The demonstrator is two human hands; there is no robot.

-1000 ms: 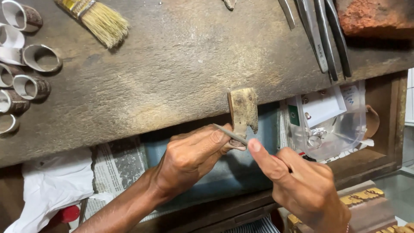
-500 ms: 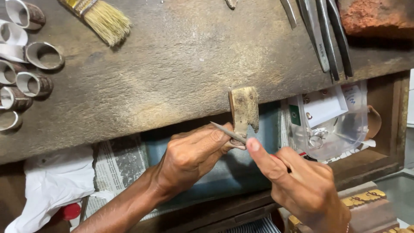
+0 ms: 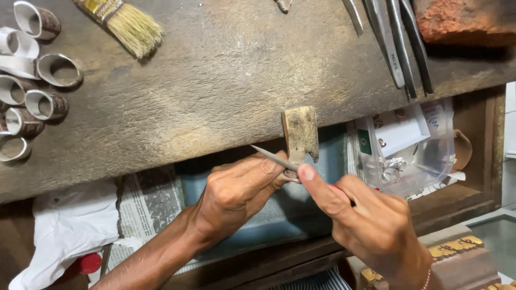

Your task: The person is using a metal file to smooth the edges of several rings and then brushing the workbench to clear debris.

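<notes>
Right hand point(image 3: 376, 225) is closest, its fingers pinched on a thin file point(image 3: 274, 157) that slants across the little wooden peg point(image 3: 300, 134) jutting off the worktop point(image 3: 215, 96) edge. Left hand point(image 3: 239, 190) has its fingers pinched on a tiny piece I can't make out, pressed under the peg. The risk, I'd say: the file skids into a fingertip, or the piece pops loose into the open drawer point(image 3: 301, 215). Further back lie a brush point(image 3: 126, 21), tweezers point(image 3: 400, 43) and metal rings point(image 3: 45, 102).
</notes>
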